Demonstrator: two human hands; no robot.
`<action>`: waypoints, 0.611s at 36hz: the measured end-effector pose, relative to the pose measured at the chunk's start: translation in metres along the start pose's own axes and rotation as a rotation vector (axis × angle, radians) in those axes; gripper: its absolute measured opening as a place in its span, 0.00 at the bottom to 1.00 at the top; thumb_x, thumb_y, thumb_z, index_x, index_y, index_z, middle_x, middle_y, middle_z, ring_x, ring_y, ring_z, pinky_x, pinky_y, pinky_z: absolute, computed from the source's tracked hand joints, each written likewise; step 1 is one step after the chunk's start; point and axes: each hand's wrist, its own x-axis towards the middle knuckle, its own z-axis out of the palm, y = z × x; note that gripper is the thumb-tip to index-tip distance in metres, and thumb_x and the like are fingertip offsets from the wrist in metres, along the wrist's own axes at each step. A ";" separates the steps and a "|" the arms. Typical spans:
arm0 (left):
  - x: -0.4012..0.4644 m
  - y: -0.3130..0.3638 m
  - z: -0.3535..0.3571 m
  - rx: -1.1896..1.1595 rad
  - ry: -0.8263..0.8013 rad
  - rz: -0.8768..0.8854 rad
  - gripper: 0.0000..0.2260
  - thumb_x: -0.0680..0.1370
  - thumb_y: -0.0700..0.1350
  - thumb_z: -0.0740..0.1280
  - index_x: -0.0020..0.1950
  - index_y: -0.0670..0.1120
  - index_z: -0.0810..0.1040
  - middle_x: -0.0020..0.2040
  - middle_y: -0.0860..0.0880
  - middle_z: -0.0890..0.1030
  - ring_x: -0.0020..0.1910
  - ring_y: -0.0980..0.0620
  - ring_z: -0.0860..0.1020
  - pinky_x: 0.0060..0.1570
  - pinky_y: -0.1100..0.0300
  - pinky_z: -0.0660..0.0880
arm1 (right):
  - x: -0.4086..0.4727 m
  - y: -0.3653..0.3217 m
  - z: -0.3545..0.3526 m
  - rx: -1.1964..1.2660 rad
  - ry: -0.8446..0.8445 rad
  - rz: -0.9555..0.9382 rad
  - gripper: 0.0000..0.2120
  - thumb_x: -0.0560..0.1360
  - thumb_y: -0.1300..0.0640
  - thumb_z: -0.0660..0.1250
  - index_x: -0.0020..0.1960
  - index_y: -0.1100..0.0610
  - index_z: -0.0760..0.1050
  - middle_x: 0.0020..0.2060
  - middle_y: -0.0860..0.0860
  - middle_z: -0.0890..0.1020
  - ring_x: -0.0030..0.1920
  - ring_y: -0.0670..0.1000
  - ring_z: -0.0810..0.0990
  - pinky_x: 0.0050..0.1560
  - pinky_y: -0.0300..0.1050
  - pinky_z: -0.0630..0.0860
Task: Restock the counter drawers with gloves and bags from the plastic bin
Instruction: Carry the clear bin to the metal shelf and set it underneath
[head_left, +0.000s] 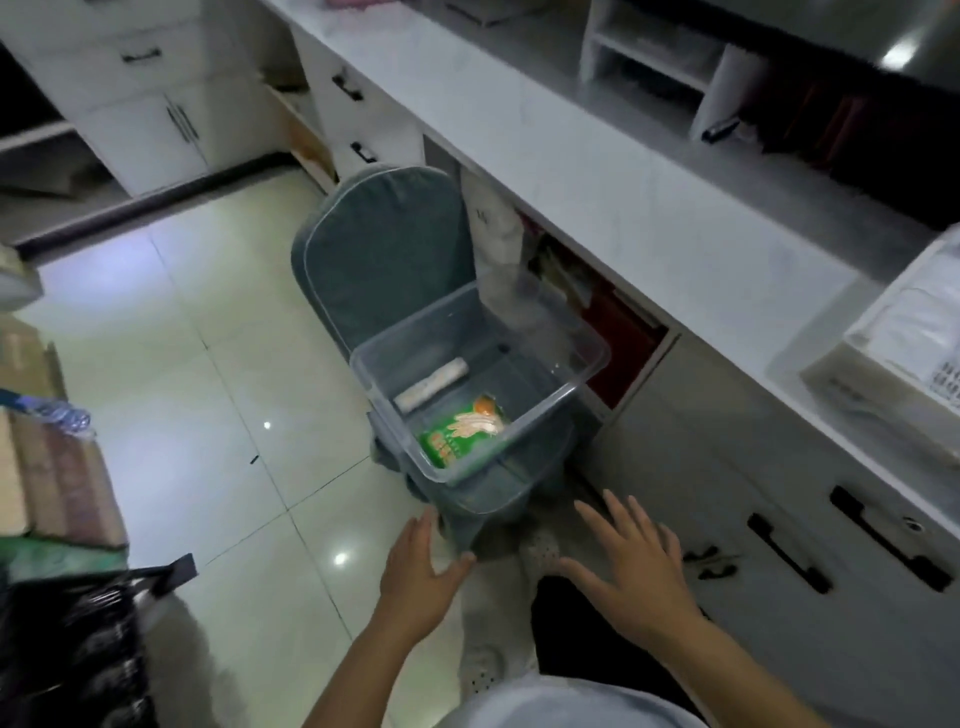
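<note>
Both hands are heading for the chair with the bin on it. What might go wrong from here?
The bin sits on the cushioned chair, not a firm surface; nudging the chair with the left hand or right hand could tip it. The roll and green packet lie loose and may slide. Dim light also makes the dark drawer handles easy to misjudge.

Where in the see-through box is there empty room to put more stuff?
The clear bin on the chair is mostly bare: the whole far half toward the counter is free. The near half is fuller, with the white roll along the left wall and the green packet beside it.
</note>
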 end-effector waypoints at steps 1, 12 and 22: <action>0.010 -0.002 -0.006 -0.040 0.022 -0.004 0.36 0.77 0.59 0.67 0.80 0.52 0.56 0.80 0.48 0.58 0.78 0.48 0.58 0.75 0.52 0.58 | 0.012 -0.002 -0.001 -0.010 -0.017 -0.005 0.36 0.75 0.26 0.51 0.79 0.36 0.50 0.81 0.45 0.47 0.80 0.50 0.40 0.76 0.60 0.43; 0.160 0.009 -0.071 -0.486 0.077 -0.443 0.31 0.78 0.52 0.69 0.79 0.53 0.60 0.77 0.45 0.65 0.71 0.44 0.69 0.64 0.51 0.69 | 0.189 -0.018 0.000 -0.113 -0.245 -0.119 0.36 0.76 0.31 0.54 0.80 0.42 0.50 0.81 0.50 0.46 0.80 0.55 0.41 0.76 0.64 0.42; 0.276 0.027 -0.075 -0.981 0.125 -0.837 0.19 0.77 0.48 0.68 0.67 0.49 0.74 0.63 0.46 0.77 0.63 0.43 0.74 0.67 0.39 0.67 | 0.288 0.000 0.013 -0.278 -0.453 -0.257 0.36 0.77 0.33 0.53 0.80 0.44 0.49 0.81 0.52 0.49 0.79 0.57 0.44 0.73 0.69 0.41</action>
